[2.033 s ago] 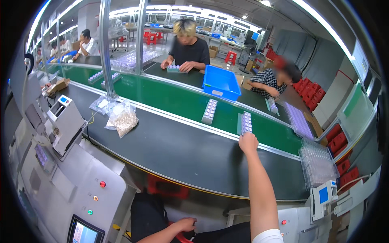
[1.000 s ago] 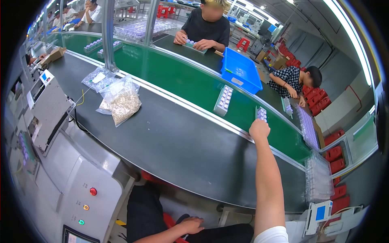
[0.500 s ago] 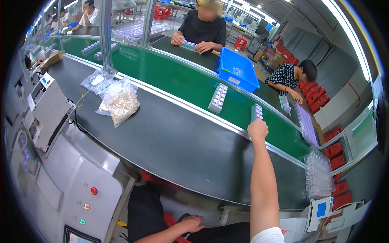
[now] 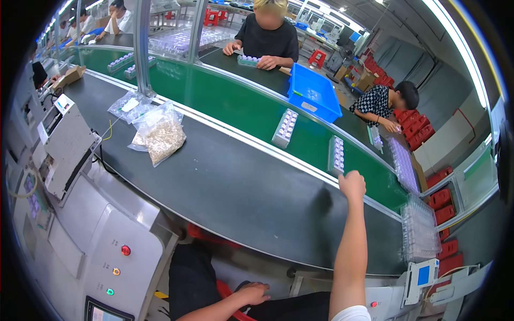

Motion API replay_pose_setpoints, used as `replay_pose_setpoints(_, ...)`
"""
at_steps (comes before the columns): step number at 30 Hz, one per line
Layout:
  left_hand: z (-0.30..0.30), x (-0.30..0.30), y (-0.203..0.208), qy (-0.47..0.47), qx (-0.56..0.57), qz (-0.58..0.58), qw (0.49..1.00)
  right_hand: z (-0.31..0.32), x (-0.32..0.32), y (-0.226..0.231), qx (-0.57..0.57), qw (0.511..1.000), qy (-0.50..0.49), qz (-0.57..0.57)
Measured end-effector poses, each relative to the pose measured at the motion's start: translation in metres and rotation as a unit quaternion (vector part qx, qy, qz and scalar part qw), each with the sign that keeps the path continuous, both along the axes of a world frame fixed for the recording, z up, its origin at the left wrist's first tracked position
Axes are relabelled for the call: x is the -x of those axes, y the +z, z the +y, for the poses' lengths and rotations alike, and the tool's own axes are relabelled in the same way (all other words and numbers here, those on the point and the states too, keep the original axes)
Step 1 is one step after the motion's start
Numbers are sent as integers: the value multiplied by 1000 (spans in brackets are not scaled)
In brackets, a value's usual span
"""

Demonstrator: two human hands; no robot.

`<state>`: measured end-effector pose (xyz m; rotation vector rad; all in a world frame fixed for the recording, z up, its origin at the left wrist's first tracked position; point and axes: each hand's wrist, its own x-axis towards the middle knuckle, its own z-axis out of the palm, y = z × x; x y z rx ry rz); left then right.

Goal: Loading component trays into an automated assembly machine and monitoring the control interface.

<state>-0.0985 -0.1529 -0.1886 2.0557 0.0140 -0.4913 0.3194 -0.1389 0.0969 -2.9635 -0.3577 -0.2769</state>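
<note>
My right hand (image 4: 352,185) reaches over the belt's near rail, its fingers curled in, with nothing showing in them. It is just beside the near end of a narrow clear tray (image 4: 335,155) holding rows of small white-and-lilac pieces. That tray lies on the green conveyor belt (image 4: 230,107). A second such tray (image 4: 285,128) sits a little to its left. Down at my lap, my left hand (image 4: 254,293) rests on my dark trousers, fingers loosely stretched out and holding nothing.
Plastic bags of small pale parts (image 4: 160,136) lie on the dark worktop (image 4: 230,187). Beyond the belt stands a blue bin (image 4: 316,96); two co-workers sit across, handling similar pieces. Stacked clear trays (image 4: 420,230) are at the right. A metal post (image 4: 142,48) rises at the left.
My right hand has come off the tray's near end, moving slightly right and toward me. Both nearby trays have shifted a little left on the belt. My left hand has stayed still.
</note>
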Motion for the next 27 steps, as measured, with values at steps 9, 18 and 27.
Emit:
replay_pose_setpoints(9,-9,1,-28,-2,-31,7,999,-95,117,-55,-121,992,22,-4)
replay_pose_setpoints(18,-21,15,-52,-34,-88,59,994,-116,134,-77,-186,977,83,-70)
replay_pose_setpoints(27,-21,58,-106,-63,-145,59,986,-120,147,-74,-228,964,119,-68)
